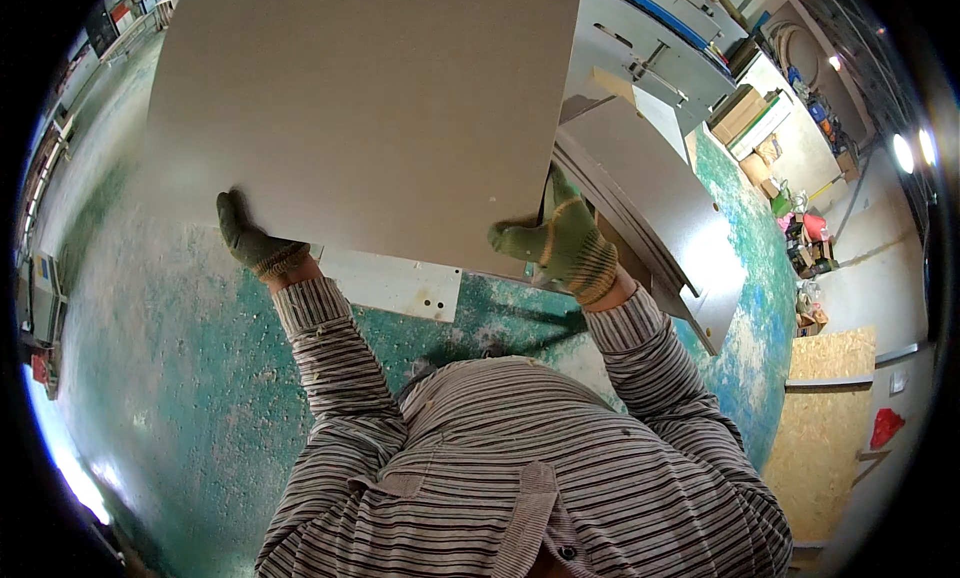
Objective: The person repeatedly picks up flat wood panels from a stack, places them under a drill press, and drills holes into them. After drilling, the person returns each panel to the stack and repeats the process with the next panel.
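A large flat grey-brown panel point(370, 108) fills the upper middle of the head view, with its near edge toward me. My left hand point(252, 240), in a green knitted glove, grips that edge near its left end; the thumb lies on top and the other fingers are hidden beneath. At the near right corner, my right hand point(560, 240) in a matching glove holds the panel. Its thumb rests over the top face and its fingers run along the right side. Below the panel, part of a white board with small dark holes point(400, 283) shows.
Right of my right hand lies a stack of similar grey panels point(660, 188). Beyond it stands a grey machine with a blue strip point(660, 53). Cardboard boxes point(738, 116) and chipboard sheets point(825, 428) line the right wall. The floor point(200, 408) is worn green and littered with crumbs.
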`<state>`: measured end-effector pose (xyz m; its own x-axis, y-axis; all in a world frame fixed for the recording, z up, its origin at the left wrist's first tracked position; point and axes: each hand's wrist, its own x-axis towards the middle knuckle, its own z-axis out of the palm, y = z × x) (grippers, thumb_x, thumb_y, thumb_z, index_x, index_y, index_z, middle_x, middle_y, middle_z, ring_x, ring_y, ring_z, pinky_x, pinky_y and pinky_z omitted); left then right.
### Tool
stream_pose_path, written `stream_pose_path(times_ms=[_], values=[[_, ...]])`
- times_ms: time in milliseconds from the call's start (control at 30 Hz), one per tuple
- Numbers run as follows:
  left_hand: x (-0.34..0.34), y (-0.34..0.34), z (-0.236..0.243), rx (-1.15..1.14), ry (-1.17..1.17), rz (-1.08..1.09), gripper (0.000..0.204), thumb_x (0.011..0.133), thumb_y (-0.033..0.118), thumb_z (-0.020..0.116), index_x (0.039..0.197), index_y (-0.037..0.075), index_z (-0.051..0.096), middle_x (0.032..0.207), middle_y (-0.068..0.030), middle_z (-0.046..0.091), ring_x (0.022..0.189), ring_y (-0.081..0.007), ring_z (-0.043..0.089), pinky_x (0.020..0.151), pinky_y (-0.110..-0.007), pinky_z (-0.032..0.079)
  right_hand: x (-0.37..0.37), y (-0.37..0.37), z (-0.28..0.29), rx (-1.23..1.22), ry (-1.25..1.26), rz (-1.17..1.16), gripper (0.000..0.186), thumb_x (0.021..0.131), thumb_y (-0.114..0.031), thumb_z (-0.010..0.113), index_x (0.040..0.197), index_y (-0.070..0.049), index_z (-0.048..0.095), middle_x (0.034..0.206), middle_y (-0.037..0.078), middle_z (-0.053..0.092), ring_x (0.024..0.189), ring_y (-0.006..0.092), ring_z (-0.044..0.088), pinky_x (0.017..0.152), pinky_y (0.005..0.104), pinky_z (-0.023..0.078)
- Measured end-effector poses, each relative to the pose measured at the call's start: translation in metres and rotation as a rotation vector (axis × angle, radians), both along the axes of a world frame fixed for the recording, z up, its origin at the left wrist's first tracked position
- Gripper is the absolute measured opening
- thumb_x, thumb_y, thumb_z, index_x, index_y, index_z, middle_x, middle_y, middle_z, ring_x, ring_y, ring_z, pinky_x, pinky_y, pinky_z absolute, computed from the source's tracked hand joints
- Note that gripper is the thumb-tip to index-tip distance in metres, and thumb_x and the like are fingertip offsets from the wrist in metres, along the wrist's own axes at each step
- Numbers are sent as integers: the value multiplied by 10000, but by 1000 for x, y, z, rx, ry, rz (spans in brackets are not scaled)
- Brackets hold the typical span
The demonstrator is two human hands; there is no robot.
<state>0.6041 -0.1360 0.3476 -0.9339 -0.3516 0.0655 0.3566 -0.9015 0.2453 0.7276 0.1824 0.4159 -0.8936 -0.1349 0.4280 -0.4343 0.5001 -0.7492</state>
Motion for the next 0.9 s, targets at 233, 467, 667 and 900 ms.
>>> stream_pose_path(times_ms=[233,467,667,900], values=[[-14,3,-24,32,-237,94,340,937,320,623,1131,44,670,1152,-119,689,1056,-316,658,910,-499,545,-14,17,-21,-413,-133,234,585,801,-158,823,1284,11,540,1139,116,661,983,168,650,839,309,563],[-25,-7,-55,-121,-147,55,330,959,300,601,1075,9,703,1057,-147,725,960,-313,702,808,-475,601,-28,21,-58,-705,-551,155,304,917,-122,720,1188,-4,647,1064,105,720,975,177,688,836,328,580],[-41,18,-76,-342,-350,39,418,975,327,561,1235,10,641,1216,-167,674,1108,-350,640,952,-503,538,-60,62,-133,-614,-733,265,329,919,-147,730,1208,-14,650,1089,104,725,971,167,689,822,326,588],[-74,41,-102,-436,-458,0,485,965,318,575,1321,-12,576,1311,-199,613,1160,-370,608,976,-506,522,-80,82,-157,-843,-918,350,400,916,-208,743,1255,-23,640,1096,111,717,959,174,682,812,334,590]])
